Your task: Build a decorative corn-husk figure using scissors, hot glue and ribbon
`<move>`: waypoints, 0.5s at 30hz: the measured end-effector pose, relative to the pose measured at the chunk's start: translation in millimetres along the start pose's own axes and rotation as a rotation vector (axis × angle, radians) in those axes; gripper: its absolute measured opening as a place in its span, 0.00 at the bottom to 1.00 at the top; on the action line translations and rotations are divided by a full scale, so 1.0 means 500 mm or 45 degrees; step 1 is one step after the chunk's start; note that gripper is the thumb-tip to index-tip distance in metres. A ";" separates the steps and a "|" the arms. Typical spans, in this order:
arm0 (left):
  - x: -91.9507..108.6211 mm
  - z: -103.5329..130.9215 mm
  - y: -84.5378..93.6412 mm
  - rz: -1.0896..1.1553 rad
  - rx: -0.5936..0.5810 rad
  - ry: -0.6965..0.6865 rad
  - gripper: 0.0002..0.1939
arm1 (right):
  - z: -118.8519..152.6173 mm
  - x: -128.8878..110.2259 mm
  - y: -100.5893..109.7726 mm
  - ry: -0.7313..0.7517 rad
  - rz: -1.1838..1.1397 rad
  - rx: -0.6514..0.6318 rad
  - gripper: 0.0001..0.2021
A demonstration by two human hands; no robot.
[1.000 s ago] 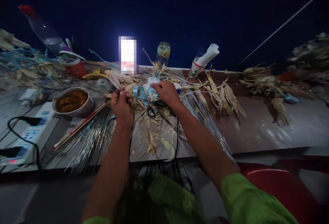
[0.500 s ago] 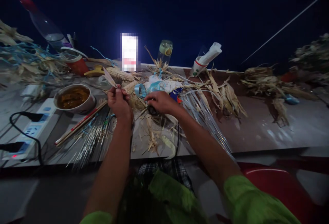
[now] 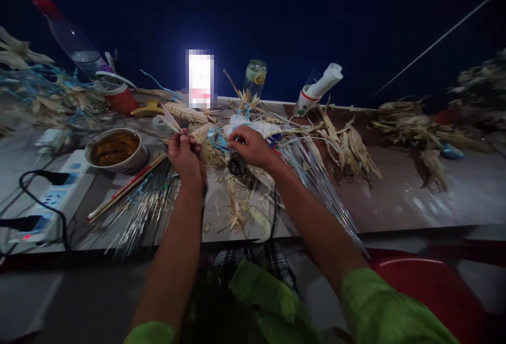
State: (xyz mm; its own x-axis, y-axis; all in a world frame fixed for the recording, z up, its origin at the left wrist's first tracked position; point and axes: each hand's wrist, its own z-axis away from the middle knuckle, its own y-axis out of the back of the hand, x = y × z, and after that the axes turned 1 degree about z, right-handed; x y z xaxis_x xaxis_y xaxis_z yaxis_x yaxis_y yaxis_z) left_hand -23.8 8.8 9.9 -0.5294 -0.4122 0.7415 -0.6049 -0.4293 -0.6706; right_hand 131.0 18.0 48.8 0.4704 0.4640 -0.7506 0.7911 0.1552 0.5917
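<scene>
The grey-brown tabletop (image 3: 395, 196) has its front edge running across the lower part of the frame, and a pale strip (image 3: 356, 106) marks its back edge against the dark blue background. Its widest visible surface lies right of centre, between a bundle of long, shiny clear-silver strips (image 3: 320, 191) and the right border. Those strips reach past the front edge; at lower left, a fan of thin silvery metal-like rods (image 3: 146, 207) also reaches it. Room for the left hand (image 3: 185, 157) is hemmed in on the left by a white round bowl of brown liquid (image 3: 139, 164) and red and tan slender sticks (image 3: 126, 187). A gap lies between the two hands, with dry tan husk scraps (image 3: 233, 202) below it.

Left of centre, the left hand pinches a small, pale pinkish-tan leaf-shaped husk piece (image 3: 171, 119) by its lower end. The piece tilts up and leftward, broad in the middle and tapering to a tip. At centre, the right hand (image 3: 253, 146) has its fingers drawn together beside a glossy light-blue ribbon roll (image 3: 217, 138); whether they grip anything cannot be told. A black looped object (image 3: 237, 165) sits just below them.
</scene>
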 end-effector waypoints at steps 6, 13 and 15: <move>-0.002 0.021 -0.012 -0.040 -0.217 0.211 0.06 | -0.003 0.003 0.029 -0.461 -0.955 0.256 0.11; -0.011 0.057 -0.022 -0.234 -0.639 0.544 0.07 | 0.027 0.003 0.021 -0.524 -1.284 0.245 0.15; -0.010 0.063 -0.024 -0.230 -0.666 0.574 0.08 | 0.034 0.008 0.016 -0.514 -1.288 0.234 0.15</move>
State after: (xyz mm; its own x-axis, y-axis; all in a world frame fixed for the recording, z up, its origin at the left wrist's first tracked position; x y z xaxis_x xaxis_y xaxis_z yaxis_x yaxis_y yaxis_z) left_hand 5.0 -9.4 13.6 -0.5198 0.0502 0.8528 -0.8528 0.0290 -0.5215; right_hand 145.7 6.4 45.4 -0.3603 -0.1280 -0.9240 0.9131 0.1546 -0.3774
